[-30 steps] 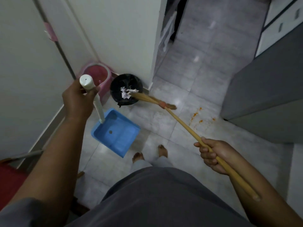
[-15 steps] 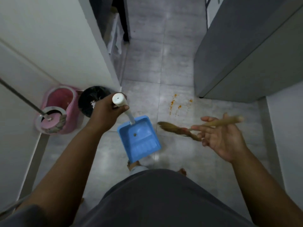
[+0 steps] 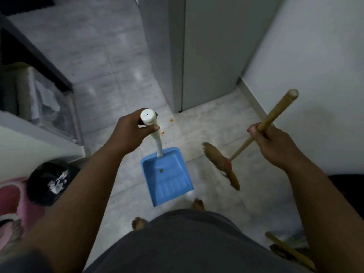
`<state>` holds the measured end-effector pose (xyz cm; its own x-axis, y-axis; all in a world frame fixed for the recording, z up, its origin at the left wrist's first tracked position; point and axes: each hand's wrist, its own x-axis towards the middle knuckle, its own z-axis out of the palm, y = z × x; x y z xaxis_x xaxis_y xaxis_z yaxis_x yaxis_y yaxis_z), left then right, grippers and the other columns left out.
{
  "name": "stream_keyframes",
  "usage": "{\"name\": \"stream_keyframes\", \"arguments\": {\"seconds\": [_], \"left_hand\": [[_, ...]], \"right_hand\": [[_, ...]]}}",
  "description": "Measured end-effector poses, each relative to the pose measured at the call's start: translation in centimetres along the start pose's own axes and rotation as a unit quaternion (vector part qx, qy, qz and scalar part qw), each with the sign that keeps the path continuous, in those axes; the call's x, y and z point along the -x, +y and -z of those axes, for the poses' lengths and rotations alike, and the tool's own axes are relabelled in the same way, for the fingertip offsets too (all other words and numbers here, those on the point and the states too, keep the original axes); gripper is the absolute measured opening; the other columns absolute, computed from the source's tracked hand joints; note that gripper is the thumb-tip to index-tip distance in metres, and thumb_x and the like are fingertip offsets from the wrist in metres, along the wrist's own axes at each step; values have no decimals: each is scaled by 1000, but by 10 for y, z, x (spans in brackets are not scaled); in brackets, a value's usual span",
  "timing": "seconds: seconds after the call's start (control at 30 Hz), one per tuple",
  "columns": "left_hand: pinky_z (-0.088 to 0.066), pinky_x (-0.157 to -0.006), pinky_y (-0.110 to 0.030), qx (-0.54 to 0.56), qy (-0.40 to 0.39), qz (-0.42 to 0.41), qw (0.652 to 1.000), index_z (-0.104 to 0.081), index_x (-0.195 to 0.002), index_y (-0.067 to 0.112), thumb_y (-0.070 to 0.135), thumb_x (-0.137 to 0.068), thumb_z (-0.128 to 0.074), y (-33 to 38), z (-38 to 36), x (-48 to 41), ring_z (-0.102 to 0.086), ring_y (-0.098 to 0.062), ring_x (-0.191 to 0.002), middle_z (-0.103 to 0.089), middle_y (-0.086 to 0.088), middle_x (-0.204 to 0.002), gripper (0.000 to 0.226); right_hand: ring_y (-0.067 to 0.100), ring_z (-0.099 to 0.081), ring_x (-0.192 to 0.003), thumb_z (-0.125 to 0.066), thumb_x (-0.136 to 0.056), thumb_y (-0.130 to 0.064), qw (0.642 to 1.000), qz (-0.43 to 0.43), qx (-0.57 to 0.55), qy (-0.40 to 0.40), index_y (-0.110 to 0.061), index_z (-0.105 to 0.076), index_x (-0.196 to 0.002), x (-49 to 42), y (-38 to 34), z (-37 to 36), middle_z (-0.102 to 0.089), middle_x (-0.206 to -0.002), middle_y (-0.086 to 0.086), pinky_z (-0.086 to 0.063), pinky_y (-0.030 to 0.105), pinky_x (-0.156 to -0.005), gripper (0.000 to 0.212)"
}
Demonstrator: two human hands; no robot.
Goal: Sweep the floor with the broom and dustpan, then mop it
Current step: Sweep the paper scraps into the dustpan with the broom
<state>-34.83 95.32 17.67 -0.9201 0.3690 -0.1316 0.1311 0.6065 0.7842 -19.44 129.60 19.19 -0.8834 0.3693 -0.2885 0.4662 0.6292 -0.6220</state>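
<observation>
My left hand (image 3: 131,133) grips the white handle of a blue dustpan (image 3: 167,176), which hangs above the grey tiled floor with one small crumb in its pan. My right hand (image 3: 269,140) grips the wooden stick of a broom (image 3: 222,164); its straw head points down and left, just right of the dustpan. Orange crumbs (image 3: 171,120) lie scattered on the tiles beyond the dustpan, near the corner of a grey cabinet. My bare feet show below the dustpan.
A black bin (image 3: 49,184) with crumpled paper stands at the left, beside a pink mop bucket (image 3: 9,209). The grey cabinet (image 3: 197,56) rises ahead and a white wall (image 3: 315,75) closes the right side. Another wooden-handled tool (image 3: 289,251) lies at the lower right.
The view has swung right, away from the bin. My right hand went from a loose open hold to a firm grip on the broom stick, with the broom head now turned downward.
</observation>
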Motion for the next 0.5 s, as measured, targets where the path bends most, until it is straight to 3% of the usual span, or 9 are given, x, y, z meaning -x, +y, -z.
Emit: {"name": "stream_keyframes", "arguments": {"seconds": [0.1, 0.23, 0.4, 0.5], "left_hand": [[-48, -86, -22, -10, -38, -38, 998, -69, -113, 22, 21, -81, -81, 46, -41, -35, -64, -10, -95, -71, 7, -107, 34], [-46, -87, -21, -13, -89, -86, 992, -68, -116, 18, 19, -81, -80, 106, -97, -72, -63, -12, -98, -70, 4, -110, 37], [-44, -87, -21, -21, -164, -148, 975, -68, -117, 15, 17, -82, -80, 174, -170, -118, -61, -11, -102, -69, 3, -111, 37], [-43, -88, -22, -18, -203, -178, 963, -69, -117, 18, 19, -81, -80, 203, -211, -148, -62, -9, -102, -69, 4, -113, 38]], "right_hand": [[0, -52, -72, -46, -100, -43, 999, 1, 11, 45, -30, -60, -85, 7, 34, 41, -57, -80, -13, -36, 23, -61, 24], [21, -63, -91, -46, -101, -38, 992, -73, -7, 98, -19, -59, -103, 10, 82, 85, -66, -95, 3, -43, 30, -78, 22], [21, -60, -93, -51, -100, -31, 971, -137, -28, 193, -14, -62, -108, 13, 128, 118, -65, -96, 4, -39, 26, -79, 22], [22, -61, -94, -53, -99, -32, 957, -175, -50, 224, -15, -64, -105, 15, 150, 135, -67, -98, 5, -47, 34, -85, 21]]}}
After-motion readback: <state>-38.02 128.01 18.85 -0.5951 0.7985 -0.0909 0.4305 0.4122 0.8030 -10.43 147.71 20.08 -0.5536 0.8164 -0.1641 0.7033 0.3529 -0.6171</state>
